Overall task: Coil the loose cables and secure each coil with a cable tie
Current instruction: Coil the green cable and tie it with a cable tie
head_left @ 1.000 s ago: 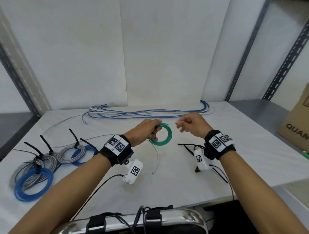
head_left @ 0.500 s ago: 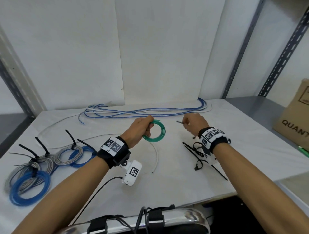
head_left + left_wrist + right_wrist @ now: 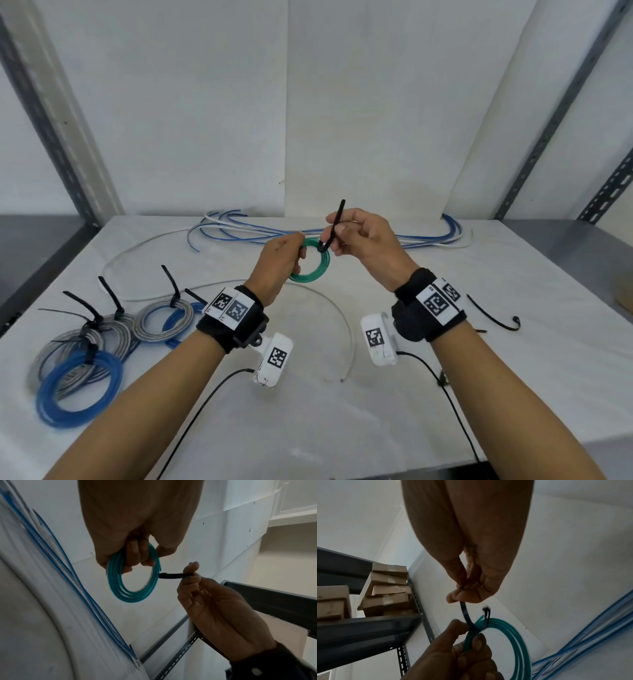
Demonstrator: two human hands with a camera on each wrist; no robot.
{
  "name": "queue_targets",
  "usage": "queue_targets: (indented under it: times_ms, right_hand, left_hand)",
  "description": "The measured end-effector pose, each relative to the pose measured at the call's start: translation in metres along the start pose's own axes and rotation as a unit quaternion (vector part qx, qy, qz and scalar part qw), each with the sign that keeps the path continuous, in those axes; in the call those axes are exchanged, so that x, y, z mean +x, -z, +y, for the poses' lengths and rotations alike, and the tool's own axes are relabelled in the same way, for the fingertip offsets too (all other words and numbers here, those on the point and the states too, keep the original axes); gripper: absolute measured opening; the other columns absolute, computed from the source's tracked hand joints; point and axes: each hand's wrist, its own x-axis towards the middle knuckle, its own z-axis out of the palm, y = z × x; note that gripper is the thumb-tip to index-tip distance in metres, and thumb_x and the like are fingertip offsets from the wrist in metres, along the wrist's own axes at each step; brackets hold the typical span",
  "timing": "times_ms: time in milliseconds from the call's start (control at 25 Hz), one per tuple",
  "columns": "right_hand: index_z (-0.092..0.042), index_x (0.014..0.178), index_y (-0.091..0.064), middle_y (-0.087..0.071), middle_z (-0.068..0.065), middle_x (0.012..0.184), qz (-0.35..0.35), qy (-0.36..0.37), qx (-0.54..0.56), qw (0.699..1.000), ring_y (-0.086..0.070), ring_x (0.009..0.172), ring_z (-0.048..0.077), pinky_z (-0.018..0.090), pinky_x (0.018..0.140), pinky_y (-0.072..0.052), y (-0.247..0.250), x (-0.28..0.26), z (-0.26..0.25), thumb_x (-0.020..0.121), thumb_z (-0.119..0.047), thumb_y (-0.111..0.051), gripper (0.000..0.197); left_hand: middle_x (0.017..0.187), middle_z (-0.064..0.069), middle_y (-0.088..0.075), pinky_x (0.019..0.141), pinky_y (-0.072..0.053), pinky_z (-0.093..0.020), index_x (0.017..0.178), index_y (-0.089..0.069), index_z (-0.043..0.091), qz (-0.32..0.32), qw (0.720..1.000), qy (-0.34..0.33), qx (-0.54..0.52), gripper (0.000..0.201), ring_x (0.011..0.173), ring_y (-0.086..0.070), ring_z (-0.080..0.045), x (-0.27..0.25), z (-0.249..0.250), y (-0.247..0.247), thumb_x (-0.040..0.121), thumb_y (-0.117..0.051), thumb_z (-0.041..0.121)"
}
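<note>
Fingers of the left hand (image 3: 281, 260) are curled round the near-left arc of a small coil of teal-green cable (image 3: 310, 262), which is held upright above the white tabletop (image 3: 376, 404). A thin black plastic cable tie (image 3: 333, 228) is pinched between thumb and forefinger of the right hand (image 3: 366, 240); its lower end is hooked round the top strands of the coil, seen in the right wrist view as a loop (image 3: 471, 620) with the head beside the cable. Black wristbands bearing square black-and-white coded markers (image 3: 230, 308) are worn on both wrists; no readable lettering is carried by them. Tied coils of grey and blue cable (image 3: 102, 339) are heaped at the left of the table, their tie tails sticking up. Loose blue and white cables (image 3: 260, 231) are stretched along the back edge, a loose white wire (image 3: 337, 313) is curved between the forearms, and a spare black tie (image 3: 493, 317) is lying to the right.
</note>
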Motion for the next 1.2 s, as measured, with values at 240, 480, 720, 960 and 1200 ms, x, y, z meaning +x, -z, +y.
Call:
queue_targets:
  times_ms: [240, 480, 720, 960, 1200]
  right_hand:
    - [0.001, 0.109, -0.056, -0.07, 0.019, 0.091, -0.005, 0.027, -0.054, 0.998, -0.06, 0.07, 0.017, 0.027, 0.07, -0.052, -0.027, 0.023, 0.026, 0.104, 0.005, -0.042, 0.016]
    - [0.014, 0.102, -0.058, -0.074, 0.018, 0.105, 0.017, 0.105, -0.014, 0.994, -0.07, 0.094, 0.035, 0.032, 0.087, -0.057, -0.04, 0.019, 0.039, 0.102, -0.001, -0.053, 0.016]
    - [0.008, 0.102, -0.065, -0.074, 0.017, 0.1, 0.006, 0.07, -0.011, 0.997, -0.069, 0.084, 0.031, 0.039, 0.082, -0.06, -0.04, 0.02, 0.041, 0.104, -0.009, -0.052, 0.022]
    - [0.004, 0.106, -0.072, -0.068, 0.011, 0.076, 0.023, -0.023, 0.024, 0.999, -0.057, 0.062, 0.016, 0.026, 0.062, -0.051, -0.044, 0.026, 0.044, 0.095, -0.008, -0.066, 0.018]
    - [0.002, 0.1, -0.074, -0.069, 0.007, 0.074, 0.029, -0.026, 0.039, 0.998, -0.058, 0.062, 0.014, 0.025, 0.062, -0.052, -0.045, 0.024, 0.045, 0.094, -0.005, -0.067, 0.011]
  left_hand:
    - [0.067, 0.0, -0.052, 0.07, -0.038, -0.035, 0.076, -0.06, 0.004, 0.002, 0.999, -0.046, 0.019, 0.037, 0.057, -0.046, -0.012, 0.019, -0.015, 0.025, 0.094, -0.049, 0.035]
    - [0.06, 0.016, -0.055, 0.071, -0.042, -0.037, 0.108, -0.061, 0.005, -0.001, 0.997, -0.072, 0.009, 0.024, 0.056, -0.045, -0.01, 0.025, -0.022, 0.033, 0.103, -0.052, 0.026]
    - [0.071, 0.018, -0.065, 0.068, -0.043, -0.027, 0.107, -0.07, 0.004, 0.024, 0.992, -0.121, 0.005, 0.024, 0.062, -0.051, -0.007, 0.027, -0.019, 0.037, 0.105, -0.051, 0.018]
    - [0.082, -0.003, -0.067, 0.069, -0.042, -0.021, 0.097, -0.07, 0.003, 0.027, 0.971, -0.225, 0.069, 0.025, 0.071, -0.055, -0.003, 0.02, -0.014, 0.031, 0.105, -0.05, 0.015]
    - [0.079, 0.014, -0.066, 0.068, -0.045, -0.022, 0.099, -0.07, 0.004, 0.031, 0.974, -0.22, 0.05, 0.024, 0.07, -0.056, -0.002, 0.017, -0.009, 0.03, 0.106, -0.05, 0.014]
